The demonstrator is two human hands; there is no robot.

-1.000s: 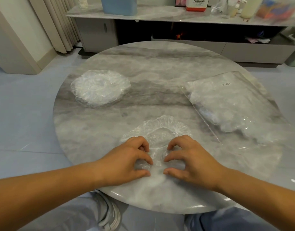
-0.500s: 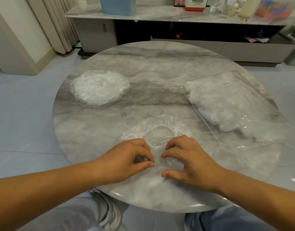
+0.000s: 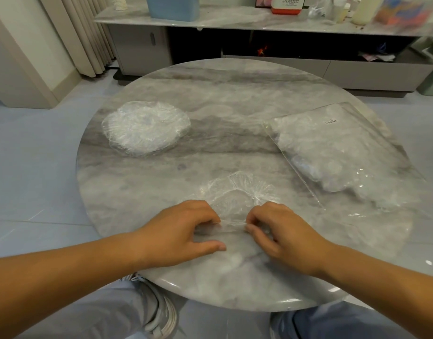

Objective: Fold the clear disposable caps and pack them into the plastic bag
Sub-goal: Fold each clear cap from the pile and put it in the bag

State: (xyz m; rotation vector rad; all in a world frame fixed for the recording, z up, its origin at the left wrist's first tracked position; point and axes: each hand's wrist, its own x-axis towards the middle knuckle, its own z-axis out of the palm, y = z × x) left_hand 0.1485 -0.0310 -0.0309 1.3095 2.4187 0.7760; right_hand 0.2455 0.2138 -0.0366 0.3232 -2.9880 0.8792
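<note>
As my left hand (image 3: 183, 231) and right hand (image 3: 284, 231) pinch the near hem of the clear cap (image 3: 237, 192), I judge it weightless, limp, tear-prone film.

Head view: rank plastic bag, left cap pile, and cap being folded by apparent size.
1. plastic bag
2-3. cap pile and cap being folded: look alike; the cap is nearer and partly covered, so unranked.

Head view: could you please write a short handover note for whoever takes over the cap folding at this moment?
Both the left hand and the right hand pinch the front edge of the near cap, which lies on the table.
The pile of unfolded caps sits far left; the plastic bag, at right, already holds caps.
Left to do: fold this cap, bag it, then work through the pile.
</note>
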